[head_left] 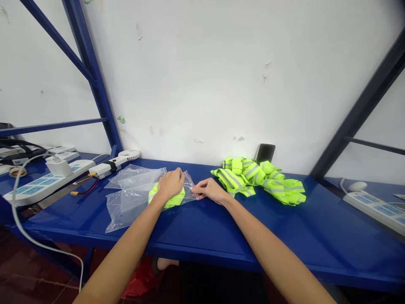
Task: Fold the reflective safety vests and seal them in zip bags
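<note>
A clear zip bag (pixel 190 185) lies on the blue table with a folded fluorescent yellow reflective band (pixel 174 200) inside it. My left hand (pixel 171 184) rests over the band and the bag, its fingers curled down and their tips hidden. At the bag's right end, my right hand (pixel 209 190) pinches the zip edge between thumb and fingers. Under and left of my left hand, several more clear bags (pixel 126 207) lie overlapped and flat. To the right of my right hand is a loose pile of yellow bands with grey reflective stripes (pixel 249 175).
A dark phone (pixel 265 153) leans on the white wall behind the pile. Power strips stand at left (pixel 47 181) and right (pixel 376 207). A white handheld fan (pixel 128 155) and a battery-like box with wires (pixel 106 168) lie back left. Blue frame posts rise at both sides.
</note>
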A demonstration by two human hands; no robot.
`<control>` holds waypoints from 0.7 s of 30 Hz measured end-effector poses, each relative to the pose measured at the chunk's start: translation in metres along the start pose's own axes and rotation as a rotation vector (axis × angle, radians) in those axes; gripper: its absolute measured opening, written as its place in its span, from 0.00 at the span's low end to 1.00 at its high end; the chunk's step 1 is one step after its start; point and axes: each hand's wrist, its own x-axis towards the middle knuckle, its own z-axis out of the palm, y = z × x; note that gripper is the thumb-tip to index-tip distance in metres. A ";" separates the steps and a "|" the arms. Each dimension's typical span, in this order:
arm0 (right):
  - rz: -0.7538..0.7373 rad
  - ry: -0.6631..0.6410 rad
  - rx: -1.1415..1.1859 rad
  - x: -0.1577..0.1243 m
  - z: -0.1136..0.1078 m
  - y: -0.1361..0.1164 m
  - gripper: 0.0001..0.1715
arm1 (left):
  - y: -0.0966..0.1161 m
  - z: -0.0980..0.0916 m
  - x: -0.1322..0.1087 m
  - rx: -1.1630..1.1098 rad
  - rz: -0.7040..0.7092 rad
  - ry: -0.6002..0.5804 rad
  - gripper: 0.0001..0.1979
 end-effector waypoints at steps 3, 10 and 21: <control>-0.020 0.059 0.046 0.002 0.004 0.002 0.18 | -0.001 0.002 0.000 0.009 0.026 -0.015 0.22; 0.068 0.103 0.104 0.002 0.010 -0.003 0.33 | 0.003 0.000 0.001 -0.059 -0.016 -0.062 0.27; -0.006 0.124 -0.033 0.008 0.017 0.003 0.12 | 0.001 0.004 0.001 -0.020 0.054 -0.068 0.24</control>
